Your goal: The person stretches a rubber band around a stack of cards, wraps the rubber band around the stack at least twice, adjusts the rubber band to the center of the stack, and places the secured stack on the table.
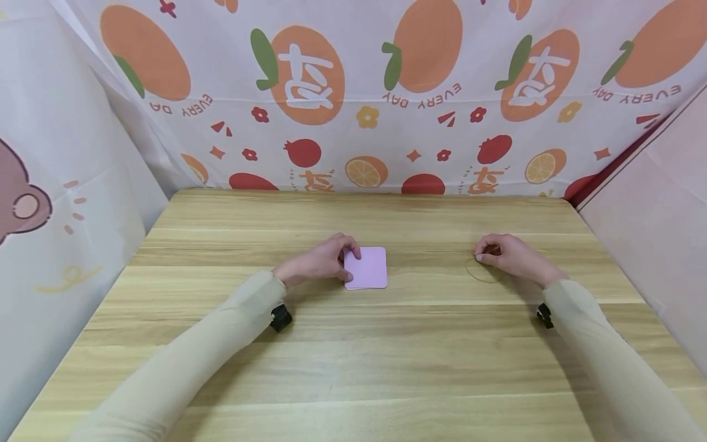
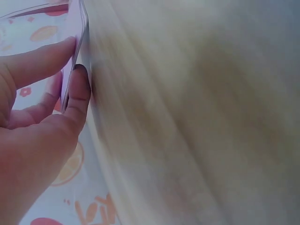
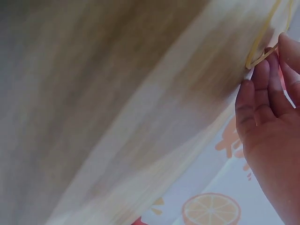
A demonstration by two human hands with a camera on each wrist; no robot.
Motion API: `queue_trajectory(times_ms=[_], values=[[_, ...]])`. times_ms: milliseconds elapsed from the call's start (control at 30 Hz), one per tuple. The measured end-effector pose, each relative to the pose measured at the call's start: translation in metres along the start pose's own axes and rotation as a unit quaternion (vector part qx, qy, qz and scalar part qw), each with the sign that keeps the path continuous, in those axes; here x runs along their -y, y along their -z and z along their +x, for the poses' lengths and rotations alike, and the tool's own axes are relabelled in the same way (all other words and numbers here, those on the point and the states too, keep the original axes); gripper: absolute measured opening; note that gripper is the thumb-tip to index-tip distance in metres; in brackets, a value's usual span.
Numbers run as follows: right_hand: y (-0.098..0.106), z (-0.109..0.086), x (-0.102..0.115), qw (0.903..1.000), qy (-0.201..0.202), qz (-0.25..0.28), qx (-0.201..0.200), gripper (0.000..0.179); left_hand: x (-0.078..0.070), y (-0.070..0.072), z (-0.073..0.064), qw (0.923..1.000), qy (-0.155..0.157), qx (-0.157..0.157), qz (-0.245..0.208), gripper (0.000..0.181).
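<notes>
Near the middle of the table, my left hand (image 1: pixel 323 259) pinches the left side of a thin stack of lilac square cards (image 1: pixel 370 270) with rounded corners. In the left wrist view the thumb and fingers (image 2: pixel 44 61) lie on both faces of the cards (image 2: pixel 75 56), whose layered edges show. To the right, the thumb and forefinger of my right hand (image 1: pixel 510 253) pinch a thin yellow rubber band (image 1: pixel 486 282). Its loop hangs slack, low over the wood. The right wrist view shows the band (image 3: pixel 257 44) stretching up from the fingertips and partly out of frame.
The wood-grain table (image 1: pixel 353 362) spreads under both arms. A white curtain with fruit prints (image 1: pixel 364 116) hangs along its far edge, and pale cloths (image 1: pixel 72 153) flank the left and right sides. Each wrist carries a small black device (image 1: pixel 281 318).
</notes>
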State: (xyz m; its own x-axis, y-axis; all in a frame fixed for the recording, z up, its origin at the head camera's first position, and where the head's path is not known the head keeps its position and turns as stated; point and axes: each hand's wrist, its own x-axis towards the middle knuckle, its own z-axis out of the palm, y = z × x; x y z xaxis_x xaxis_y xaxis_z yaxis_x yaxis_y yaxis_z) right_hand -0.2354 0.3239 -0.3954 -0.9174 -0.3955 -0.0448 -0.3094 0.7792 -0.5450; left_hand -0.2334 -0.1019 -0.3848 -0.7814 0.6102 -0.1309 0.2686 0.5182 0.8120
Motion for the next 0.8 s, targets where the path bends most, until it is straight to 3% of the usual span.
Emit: queue_trajectory(times_ms=[167,433,633,800], values=[[0.001,-0.003,0.001,0.9995,-0.003,0.032,0.005,0.005,-0.003,0.0,0.0,0.9994,0.014,0.002,-0.031,0.039],[0.001,-0.009,0.003,0.9897,-0.012,0.142,0.016,0.009,-0.002,0.0,-0.001,0.9949,0.036,-0.005,-0.094,0.037],[0.001,-0.015,0.004,0.9752,-0.006,0.221,0.014,0.016,-0.004,0.0,-0.003,0.9881,0.039,-0.006,-0.149,0.038],[-0.002,-0.02,0.012,0.9523,-0.011,0.305,0.012,0.031,-0.007,0.0,-0.007,0.9831,0.046,-0.016,-0.176,0.039]])
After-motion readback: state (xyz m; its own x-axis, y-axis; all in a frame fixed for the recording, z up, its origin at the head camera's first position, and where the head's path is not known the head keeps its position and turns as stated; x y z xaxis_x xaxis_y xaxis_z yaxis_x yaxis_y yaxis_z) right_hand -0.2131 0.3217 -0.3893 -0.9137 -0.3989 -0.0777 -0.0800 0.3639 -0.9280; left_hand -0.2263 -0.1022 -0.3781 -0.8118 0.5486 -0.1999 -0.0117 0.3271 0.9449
